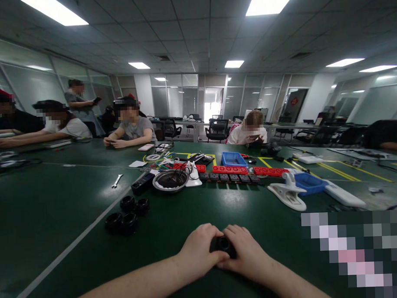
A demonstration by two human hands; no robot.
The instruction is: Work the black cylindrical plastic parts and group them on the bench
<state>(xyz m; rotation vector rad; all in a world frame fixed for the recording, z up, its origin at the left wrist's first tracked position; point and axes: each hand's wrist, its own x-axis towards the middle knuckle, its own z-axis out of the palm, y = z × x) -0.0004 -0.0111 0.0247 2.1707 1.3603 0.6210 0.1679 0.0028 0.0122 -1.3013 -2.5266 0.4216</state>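
Observation:
Near the front of the green table, my left hand [202,249] and my right hand [244,252] are both closed around one small black wheel [224,243]. The left fingers and thumb curl round its left side; the right hand covers its right side. A dark round hole shows in the wheel's middle, while its outer edge is mostly hidden by my fingers. Ahead and to the left, several similar black wheels [129,221] sit clustered on the green table [174,215].
Farther back lie a wrench [116,181], a round metal dish [171,190], red strips [230,170], a row of black blocks [230,178], blue trays [234,159] and a white clip base [287,194]. Several people sit around the table; one person [81,98] stands at the back left.

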